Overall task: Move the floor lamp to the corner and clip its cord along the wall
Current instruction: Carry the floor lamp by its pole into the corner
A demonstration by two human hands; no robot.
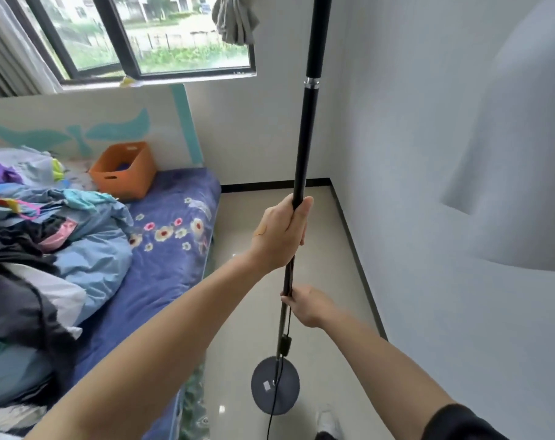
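The floor lamp's black pole (311, 122) rises through the middle of the view, its top cut off by the frame. My left hand (282, 233) is wrapped around the pole at mid-height. Lower down, my right hand (307, 304) grips the pole together with the black cord (277, 385), which runs down past an inline switch (285, 344). The round dark base (275, 387) sits tilted just above or on the tiled floor; I cannot tell if it touches. The room corner (330, 181) lies ahead, beyond the pole.
A bed (161, 265) with a blue flowered sheet, piled clothes and an orange bin (123, 171) fills the left. A white wall (428, 154) runs along the right with a dark baseboard. A window (161, 36) is above the bed. My shoe (328, 422) is near the base.
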